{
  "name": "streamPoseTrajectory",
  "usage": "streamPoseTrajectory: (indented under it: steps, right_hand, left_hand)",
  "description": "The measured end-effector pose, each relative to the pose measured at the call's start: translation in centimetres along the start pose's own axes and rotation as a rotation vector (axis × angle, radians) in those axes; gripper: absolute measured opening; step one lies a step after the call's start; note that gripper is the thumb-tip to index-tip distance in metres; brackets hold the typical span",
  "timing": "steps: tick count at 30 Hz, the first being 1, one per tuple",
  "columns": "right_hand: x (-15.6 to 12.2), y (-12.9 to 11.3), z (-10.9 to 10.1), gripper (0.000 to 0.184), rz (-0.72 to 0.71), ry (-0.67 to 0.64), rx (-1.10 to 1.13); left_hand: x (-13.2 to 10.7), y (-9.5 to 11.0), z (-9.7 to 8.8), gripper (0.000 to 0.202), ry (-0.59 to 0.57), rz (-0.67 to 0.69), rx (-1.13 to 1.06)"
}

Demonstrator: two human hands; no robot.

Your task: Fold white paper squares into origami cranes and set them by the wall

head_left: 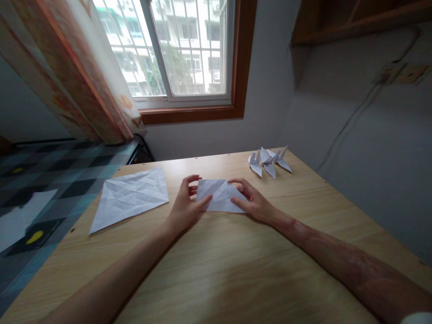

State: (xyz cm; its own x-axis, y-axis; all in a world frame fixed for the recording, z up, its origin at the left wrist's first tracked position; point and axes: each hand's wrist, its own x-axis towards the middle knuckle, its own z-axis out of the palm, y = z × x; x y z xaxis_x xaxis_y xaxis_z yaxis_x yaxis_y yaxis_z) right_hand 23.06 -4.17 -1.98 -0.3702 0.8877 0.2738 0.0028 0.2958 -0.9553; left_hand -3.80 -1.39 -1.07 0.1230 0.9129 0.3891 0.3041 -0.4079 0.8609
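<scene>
A folded white sheet of paper (219, 194), marked with creases, is between my two hands near the middle of the wooden table. My left hand (191, 198) grips its left edge, thumb on top and fingers behind. On the right side, my right hand (251, 200) pinches the paper, its thumb over the front face and its index finger at the top edge. To the left lies an unfolded, heavily creased paper sheet (135, 195). Several folded paper cranes (269, 163) stand close together at the far right of the table.
The wooden table (216, 270) reaches toward the wall below a barred window (195, 49). Left of it is a bed with a checked cover (84, 191) and white paper (25, 216) on it. A cable (351, 121) hangs down the right wall under a shelf (357, 22).
</scene>
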Motion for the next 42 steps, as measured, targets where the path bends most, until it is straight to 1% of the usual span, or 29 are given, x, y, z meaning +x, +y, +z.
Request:
streamPoseTrajectory:
  steps: [1, 2, 3, 4, 5, 6, 8, 10, 11, 12, 13, 15, 17, 18, 20, 22, 24, 26, 28, 30, 32, 33, 34, 36, 37, 38, 40, 41, 42]
  right_hand:
    - [0.0, 0.0, 0.0, 0.040, -0.025, 0.043, -0.026]
    - [0.0, 0.1, 0.1, 0.032, -0.056, 0.097, -0.075]
    - [0.0, 0.2, 0.1, 0.025, -0.091, 0.158, -0.144]
    - [-0.1, 0.3, 0.2, 0.021, -0.123, 0.216, -0.223]
    - [-0.1, 0.4, 0.2, 0.018, -0.154, 0.262, -0.295]
    - [-0.2, 0.4, 0.3, 0.017, -0.186, 0.292, -0.350]
    - [-0.4, 0.3, 0.4, 0.016, -0.247, 0.291, -0.395]
    - [-0.7, -0.2, 0.6, 0.018, -0.300, 0.217, -0.401]
    - [-0.8, -0.6, 0.6, 0.023, -0.320, 0.163, -0.411]
    - [-1.0, -0.9, 0.6, 0.030, -0.333, 0.095, -0.430]
    - [-1.1, -1.2, 0.6, 0.037, -0.347, 0.032, -0.450]
    - [-1.3, -1.7, 0.7, 0.047, -0.366, -0.078, -0.489]
    - [-1.4, -1.9, 0.8, 0.046, -0.369, -0.134, -0.513]
    - [-1.4, -1.9, 0.8, 0.044, -0.366, -0.139, -0.519]
    - [-1.3, -1.8, 0.9, 0.038, -0.365, -0.088, -0.516]
    - [-1.1, -1.5, 0.8, 0.036, -0.375, 0.031, -0.492]
    - [-0.6, -0.9, 0.5, 0.040, -0.368, 0.185, -0.457]
    - [-0.1, -0.1, 0.1, 0.052, -0.298, 0.302, -0.417]
    - [0.4, 1.0, -0.3, 0.067, -0.161, 0.318, -0.339]
    - [0.7, 1.8, -0.5, 0.074, -0.009, 0.245, -0.211]
    - [0.8, 2.2, -0.6, 0.075, 0.075, 0.170, -0.128]
    - [0.8, 2.2, -0.6, 0.072, 0.087, 0.153, -0.122]
    - [0.8, 2.1, -0.6, 0.068, 0.079, 0.158, -0.142]
    - [0.7, 1.8, -0.6, 0.057, 0.035, 0.211, -0.220]
    - [0.7, 1.6, -0.6, 0.051, 0.009, 0.244, -0.259]
    - [0.7, 1.4, -0.6, 0.044, -0.016, 0.270, -0.293]
    - [0.7, 0.9, -0.7, 0.028, -0.067, 0.292, -0.361]
    - [0.7, 0.7, -0.6, 0.021, -0.094, 0.284, -0.402]
    - [0.7, 0.5, -0.6, 0.016, -0.124, 0.266, -0.447]
  left_hand:
    - [0.0, 0.1, 0.0, 0.061, 0.062, 0.081, 0.081]
    - [-0.1, 0.2, -0.1, 0.053, 0.111, 0.169, 0.171]
    - [-0.1, 0.5, -0.1, 0.042, 0.135, 0.253, 0.247]
    - [-0.3, 0.8, -0.1, 0.028, 0.123, 0.320, 0.294]
    - [-0.5, 1.2, 0.0, 0.017, 0.073, 0.366, 0.307]
    - [-0.7, 1.6, 0.1, 0.011, -0.007, 0.389, 0.295]
    - [-1.1, 2.4, 0.2, 0.016, -0.207, 0.374, 0.236]
    - [-1.4, 3.1, 0.2, 0.027, -0.390, 0.327, 0.168]
    - [-1.4, 3.3, 0.2, 0.031, -0.450, 0.309, 0.134]
    - [-1.4, 3.5, 0.2, 0.034, -0.487, 0.289, 0.098]
    - [-1.4, 3.6, 0.1, 0.034, -0.500, 0.267, 0.065]
    - [-1.2, 3.4, 0.1, 0.034, -0.481, 0.199, 0.006]
    - [-1.0, 2.9, 0.1, 0.032, -0.436, 0.114, -0.028]
    - [-0.9, 2.6, 0.1, 0.033, -0.414, 0.076, -0.038]
    - [-0.8, 1.9, 0.2, 0.038, -0.379, 0.008, -0.075]
    - [-0.7, 1.5, 0.2, 0.041, -0.365, -0.061, -0.131]
    - [-0.7, 1.3, 0.3, 0.043, -0.369, -0.118, -0.176]
    - [-0.7, 1.2, 0.3, 0.044, -0.381, -0.152, -0.183]
    - [-0.8, 1.2, 0.4, 0.044, -0.391, -0.171, -0.165]
    - [-0.8, 1.1, 0.4, 0.045, -0.395, -0.182, -0.135]
    - [-0.7, 0.9, 0.4, 0.044, -0.389, -0.162, -0.090]
    - [-0.7, 0.8, 0.4, 0.043, -0.377, -0.126, -0.061]
    - [-0.6, 0.7, 0.3, 0.042, -0.349, -0.073, -0.022]
    - [-0.5, 0.6, 0.3, 0.043, -0.272, 0.058, 0.094]
    - [-0.4, 0.6, 0.2, 0.041, -0.246, 0.126, 0.164]
    - [-0.3, 0.6, 0.2, 0.034, -0.239, 0.188, 0.233]
    - [-0.2, 0.7, 0.2, 0.014, -0.293, 0.286, 0.350]
    - [-0.2, 0.8, 0.2, 0.013, -0.336, 0.323, 0.392]
    - [-0.2, 0.9, 0.2, 0.018, -0.372, 0.354, 0.424]
